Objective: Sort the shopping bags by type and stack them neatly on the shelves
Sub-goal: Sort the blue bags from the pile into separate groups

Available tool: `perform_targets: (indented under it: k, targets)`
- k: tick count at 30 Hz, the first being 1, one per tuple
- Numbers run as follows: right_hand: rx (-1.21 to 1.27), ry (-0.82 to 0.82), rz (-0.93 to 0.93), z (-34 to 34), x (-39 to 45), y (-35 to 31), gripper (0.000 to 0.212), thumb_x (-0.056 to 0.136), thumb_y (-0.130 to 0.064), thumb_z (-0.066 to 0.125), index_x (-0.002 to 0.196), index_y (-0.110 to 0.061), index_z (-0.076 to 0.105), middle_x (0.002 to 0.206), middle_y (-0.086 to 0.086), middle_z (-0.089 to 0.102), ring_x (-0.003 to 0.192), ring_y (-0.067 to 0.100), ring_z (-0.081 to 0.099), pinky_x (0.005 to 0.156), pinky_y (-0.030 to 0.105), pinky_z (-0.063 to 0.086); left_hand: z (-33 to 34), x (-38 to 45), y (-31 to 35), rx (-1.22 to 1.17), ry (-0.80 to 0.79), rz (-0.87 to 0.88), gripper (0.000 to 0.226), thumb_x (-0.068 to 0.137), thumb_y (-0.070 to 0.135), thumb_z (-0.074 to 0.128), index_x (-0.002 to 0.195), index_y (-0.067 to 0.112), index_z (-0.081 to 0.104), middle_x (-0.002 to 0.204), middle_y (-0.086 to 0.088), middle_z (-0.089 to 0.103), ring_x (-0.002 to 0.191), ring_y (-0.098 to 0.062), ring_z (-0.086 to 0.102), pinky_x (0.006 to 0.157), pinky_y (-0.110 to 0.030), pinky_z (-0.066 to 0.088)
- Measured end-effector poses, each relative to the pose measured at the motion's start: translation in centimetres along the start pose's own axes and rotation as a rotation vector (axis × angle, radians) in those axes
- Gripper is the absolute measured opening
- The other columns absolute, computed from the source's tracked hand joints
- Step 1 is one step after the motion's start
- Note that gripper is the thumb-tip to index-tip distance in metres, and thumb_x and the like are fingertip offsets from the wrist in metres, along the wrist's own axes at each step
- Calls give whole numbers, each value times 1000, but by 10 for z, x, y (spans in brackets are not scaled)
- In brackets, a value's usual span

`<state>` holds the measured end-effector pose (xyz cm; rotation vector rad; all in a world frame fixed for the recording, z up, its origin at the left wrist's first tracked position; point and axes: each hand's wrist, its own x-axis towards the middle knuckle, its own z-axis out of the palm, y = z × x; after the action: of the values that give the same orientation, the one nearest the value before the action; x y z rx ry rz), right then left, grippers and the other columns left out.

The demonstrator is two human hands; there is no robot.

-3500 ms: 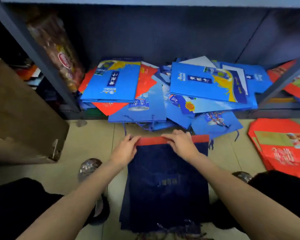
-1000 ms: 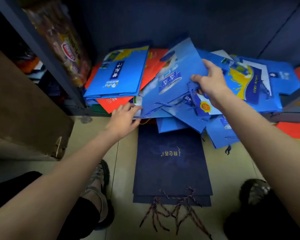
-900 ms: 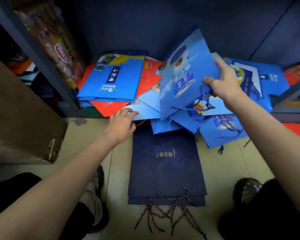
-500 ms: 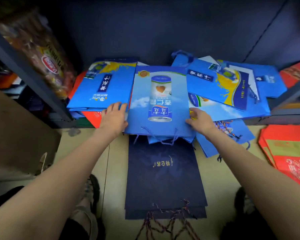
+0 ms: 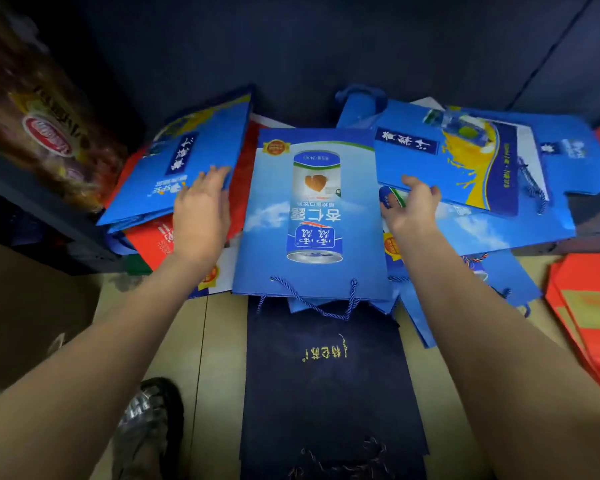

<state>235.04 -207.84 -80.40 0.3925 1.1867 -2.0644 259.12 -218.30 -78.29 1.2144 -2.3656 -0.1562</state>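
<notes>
A light-blue paper bag printed with a can (image 5: 312, 216) lies flat at the shelf's front edge, its rope handles hanging toward me. My left hand (image 5: 201, 216) lies flat with straight fingers on the near corner of a darker blue bag (image 5: 194, 150) to its left. My right hand (image 5: 411, 209) curls its fingers over the near edge of a blue bag with a yellow splash (image 5: 471, 157) on the right. A navy bag with gold lettering (image 5: 326, 375) lies on the floor between my arms.
Red bags (image 5: 149, 237) stick out under the left blue bag, and another red stack (image 5: 593, 306) lies on the floor at right. A dark shelf post (image 5: 49, 209), a snack package (image 5: 42, 133) and a cardboard box (image 5: 32, 323) stand left. My shoe (image 5: 146, 420) is near.
The can-print bag, lifted by my right hand a second ago, now lies flat in the middle. Both hands have left its sides and moved outward onto the neighbouring blue bags.
</notes>
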Motion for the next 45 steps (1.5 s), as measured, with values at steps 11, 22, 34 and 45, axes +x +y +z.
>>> perform_targets:
  k: [11,22,34,45]
  targets:
    - [-440,19,-252,-13,13,-1,70,89,-6,56,147,-25,20,148,12,27,124,25,44,99,34,38,66,-40,106,92,-623,296,49,97,39,39,144,26,32,156,1,19,144,-25,13,113,-55,13]
    - [-1634,267,-421,-80,58,-65,73,86,-48,58,147,-30,22,156,12,1,139,47,3,112,54,10,89,-25,137,164,-848,299,68,88,56,49,146,40,17,158,8,2,143,-35,-5,110,-65,4]
    - [-456,398,-469,-64,42,-98,52,85,-3,59,133,-10,41,117,8,46,79,21,52,73,30,49,86,-25,137,182,-870,296,68,89,56,47,146,43,12,158,10,-1,144,-33,-5,111,-62,6]
    - [-60,400,-698,-61,-65,-171,46,92,8,34,129,-13,50,117,2,42,95,24,52,47,23,52,28,-55,121,324,-996,426,62,97,37,41,150,31,9,157,11,-10,145,-23,-9,113,-57,15]
